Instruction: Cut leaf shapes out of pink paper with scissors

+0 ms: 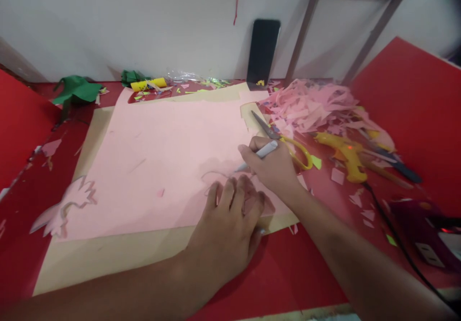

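Note:
A large pink paper sheet point(173, 148) lies over a beige sheet point(118, 256). My right hand point(272, 165) is closed around a grey marker point(265, 150), its tip touching the pink sheet at the end of a curved drawn line. My left hand point(230, 215) is flat on the pink sheet just below that line, fingers spread and pressing down. Something pink shows between its fingers, mostly hidden. On the sheet's lower left corner rests a pink cut-out with jagged, outlined edges point(66, 206). Yellow-handled scissors point(302, 153) lie beyond my right hand.
Right of the sheet are a heap of pink paper strips point(313, 105), a yellow glue gun point(347, 155) with a black cord and a purple socket box point(421, 234). A phone point(263, 52) and a brown frame point(306, 28) lean on the wall. Red panels point(410, 114) border the table.

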`<action>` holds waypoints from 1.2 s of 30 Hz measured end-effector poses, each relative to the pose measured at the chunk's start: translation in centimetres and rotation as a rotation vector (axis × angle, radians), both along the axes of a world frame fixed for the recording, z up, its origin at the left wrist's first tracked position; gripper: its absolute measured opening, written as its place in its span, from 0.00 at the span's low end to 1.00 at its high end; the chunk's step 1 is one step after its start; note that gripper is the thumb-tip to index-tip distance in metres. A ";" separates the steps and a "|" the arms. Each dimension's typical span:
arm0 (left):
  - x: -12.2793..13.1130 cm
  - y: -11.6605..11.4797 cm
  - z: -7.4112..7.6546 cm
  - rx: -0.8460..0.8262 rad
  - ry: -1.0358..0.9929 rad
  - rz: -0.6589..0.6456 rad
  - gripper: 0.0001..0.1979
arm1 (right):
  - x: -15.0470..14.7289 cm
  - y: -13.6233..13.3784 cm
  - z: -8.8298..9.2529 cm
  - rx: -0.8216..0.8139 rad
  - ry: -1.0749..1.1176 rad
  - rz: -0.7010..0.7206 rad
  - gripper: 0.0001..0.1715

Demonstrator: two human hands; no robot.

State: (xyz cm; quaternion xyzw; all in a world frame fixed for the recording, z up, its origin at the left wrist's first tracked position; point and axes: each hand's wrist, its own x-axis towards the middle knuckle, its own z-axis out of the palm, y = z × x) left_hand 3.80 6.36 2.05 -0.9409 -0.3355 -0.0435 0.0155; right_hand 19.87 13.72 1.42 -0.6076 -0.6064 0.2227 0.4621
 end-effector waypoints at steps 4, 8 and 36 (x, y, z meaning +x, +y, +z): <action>0.0 0.2 0.1 -0.002 0.014 -0.007 0.27 | 0.0 -0.2 0.2 -0.008 0.003 -0.010 0.25; 0.0 0.5 0.3 -0.011 0.030 -0.016 0.25 | 0.1 -0.2 0.3 -0.012 0.016 -0.025 0.26; 0.0 0.2 0.0 0.012 0.008 -0.026 0.28 | -0.4 -0.2 0.0 0.015 0.200 0.069 0.25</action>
